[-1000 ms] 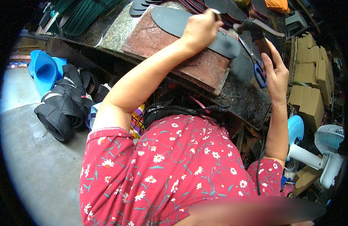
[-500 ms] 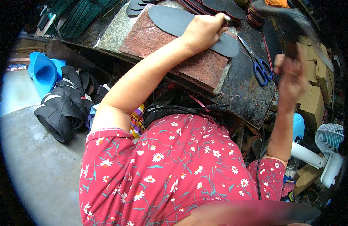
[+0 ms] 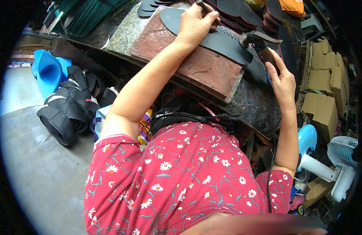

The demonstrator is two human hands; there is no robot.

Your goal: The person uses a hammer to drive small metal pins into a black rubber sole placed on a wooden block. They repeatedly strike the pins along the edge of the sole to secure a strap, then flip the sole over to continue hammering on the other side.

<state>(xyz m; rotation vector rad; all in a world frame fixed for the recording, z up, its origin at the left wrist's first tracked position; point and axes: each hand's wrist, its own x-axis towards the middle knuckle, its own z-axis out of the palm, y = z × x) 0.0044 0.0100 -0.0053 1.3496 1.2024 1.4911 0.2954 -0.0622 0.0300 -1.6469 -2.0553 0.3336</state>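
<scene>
The left hand (image 3: 196,25) grips a short, dark, rod-shaped tool (image 3: 201,4) over the flat, dark grey, sole-shaped sheet (image 3: 214,42), which lies on the reddish-brown rectangular board (image 3: 204,70) on the dark worktop (image 3: 253,105). Small marks line the sheet's far side. The right hand (image 3: 282,80), farther right, is wrapped around a dark-handled hammer with a curved metal head (image 3: 262,49).

Workshop, stained workbench (image 3: 257,107), hammer (image 3: 261,47), stacked soles (image 3: 232,8)
</scene>
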